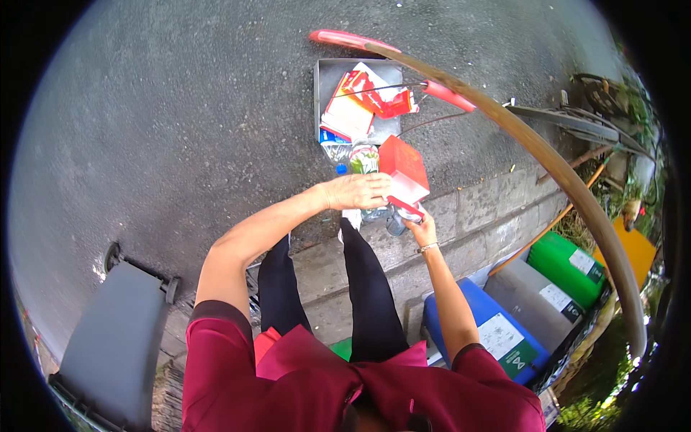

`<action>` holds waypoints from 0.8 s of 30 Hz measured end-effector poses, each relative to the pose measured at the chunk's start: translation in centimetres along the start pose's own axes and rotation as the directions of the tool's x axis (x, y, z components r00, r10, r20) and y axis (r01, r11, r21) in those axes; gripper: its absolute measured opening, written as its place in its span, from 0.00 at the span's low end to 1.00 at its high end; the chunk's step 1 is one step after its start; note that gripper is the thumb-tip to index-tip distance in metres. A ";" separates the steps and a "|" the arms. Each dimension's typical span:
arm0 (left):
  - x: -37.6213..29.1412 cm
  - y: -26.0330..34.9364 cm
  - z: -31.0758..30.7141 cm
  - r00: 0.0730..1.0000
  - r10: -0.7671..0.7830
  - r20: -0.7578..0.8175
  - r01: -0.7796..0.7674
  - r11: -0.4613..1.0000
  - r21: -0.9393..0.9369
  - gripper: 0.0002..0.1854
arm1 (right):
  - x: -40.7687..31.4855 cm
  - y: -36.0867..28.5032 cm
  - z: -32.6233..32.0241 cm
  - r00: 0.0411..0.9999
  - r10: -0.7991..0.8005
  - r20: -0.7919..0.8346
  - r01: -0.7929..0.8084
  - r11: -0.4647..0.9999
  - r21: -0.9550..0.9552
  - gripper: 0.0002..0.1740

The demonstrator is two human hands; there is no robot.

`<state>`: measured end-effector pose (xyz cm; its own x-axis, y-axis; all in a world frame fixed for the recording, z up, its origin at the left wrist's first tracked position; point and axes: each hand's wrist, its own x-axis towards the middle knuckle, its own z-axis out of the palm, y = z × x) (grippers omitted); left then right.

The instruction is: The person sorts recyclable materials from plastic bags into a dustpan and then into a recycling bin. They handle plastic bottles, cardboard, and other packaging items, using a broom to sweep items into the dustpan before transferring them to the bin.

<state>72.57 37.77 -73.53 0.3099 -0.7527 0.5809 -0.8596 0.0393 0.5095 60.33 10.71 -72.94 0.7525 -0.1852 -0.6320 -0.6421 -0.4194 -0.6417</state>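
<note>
In my right hand [422, 227] is the lower edge of a red cardboard box [404, 164], with a can [410, 214] and a clear plastic container [395, 225] at the fingers. My left hand [358, 191] lies flat, fingers together, across the box's lower left edge; whether it grips anything cannot be told. Just beyond it are a plastic bottle with a green and white label [365, 157] and a clear bottle with a blue cap [341, 169]. Past these, a metal dustpan [388, 125] holds flattened red and white cardboard [348, 110].
A long wooden handle [545, 148] arches over the right side. Blue [469, 305], grey [521, 291] and green bins [561, 259] stand at the lower right. A grey wheeled bin [116, 335] is at the lower left. A stone kerb [480, 210] edges the asphalt.
</note>
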 end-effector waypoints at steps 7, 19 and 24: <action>0.5 6.5 -2.7 0.928 -0.322 -0.186 0.326 0.945 -0.008 0.07 | 2.8 -3.2 -4.2 0.950 -0.235 0.205 0.203 0.965 0.166 0.25; 3.4 11.2 -4.7 0.165 -0.853 -0.495 0.783 0.419 -0.460 0.40 | 7.5 -9.5 -0.2 0.990 0.107 0.091 -0.124 0.971 0.206 0.22; -0.7 3.2 1.2 -0.109 -0.908 -0.405 0.639 0.248 -0.728 0.39 | 10.3 -9.2 2.2 0.932 -0.329 0.150 0.349 0.928 -0.134 0.23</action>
<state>69.11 37.65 -73.06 0.9109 0.3127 -0.2691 0.2809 0.0074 0.9597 73.63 14.60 -74.48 0.8909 0.0982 -0.4435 -0.3138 -0.5728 -0.7573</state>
